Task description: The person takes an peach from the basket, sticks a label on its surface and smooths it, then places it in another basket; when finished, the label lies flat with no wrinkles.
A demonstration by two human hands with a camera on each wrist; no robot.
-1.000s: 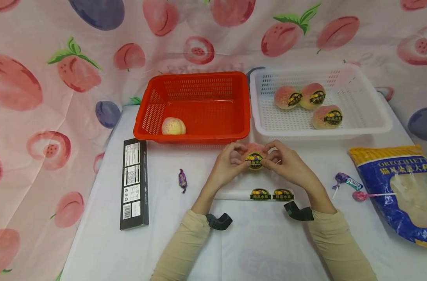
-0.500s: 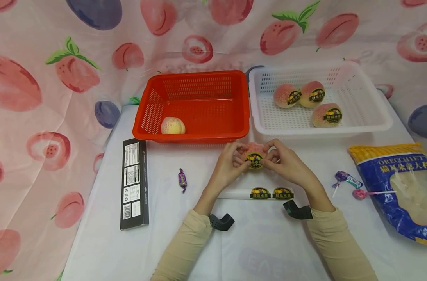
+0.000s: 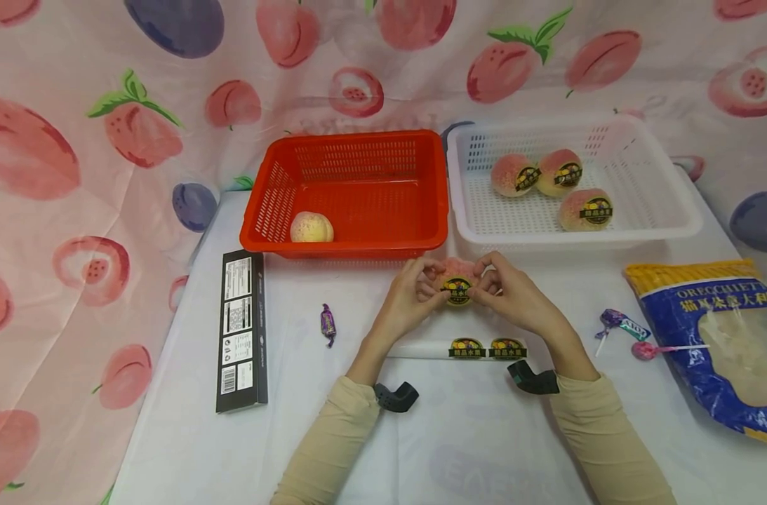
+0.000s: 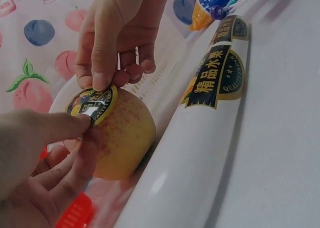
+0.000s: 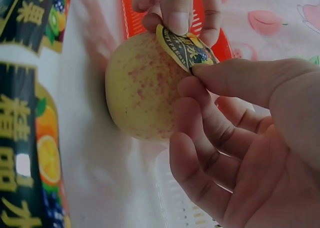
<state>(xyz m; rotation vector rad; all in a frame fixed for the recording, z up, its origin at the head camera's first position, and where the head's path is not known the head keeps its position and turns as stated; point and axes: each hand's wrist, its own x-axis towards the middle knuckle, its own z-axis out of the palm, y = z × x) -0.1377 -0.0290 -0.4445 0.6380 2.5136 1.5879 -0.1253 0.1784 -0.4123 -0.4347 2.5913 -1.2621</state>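
A peach (image 3: 457,267) rests on the white table in front of the baskets, between both hands. A black, gold-rimmed oval label sticker (image 3: 457,290) lies against its near side. My left hand (image 3: 410,298) pinches one edge of this sticker with thumb and forefinger. The opposite edge is pinched by my right hand (image 3: 512,298). In the right wrist view the sticker (image 5: 181,46) stands partly off the peach skin (image 5: 135,95) at its edge. Just nearer than the hands lies a white roll (image 4: 175,173) carrying two more such stickers (image 4: 215,80).
Behind are a red basket (image 3: 342,247) with one peach (image 3: 311,227) and a white basket (image 3: 585,240) with three labelled peaches (image 3: 560,172). A black box (image 3: 241,330) and wrapped candy (image 3: 328,325) lie left. Lollipops (image 3: 645,350) and a pasta bag (image 3: 711,344) lie right.
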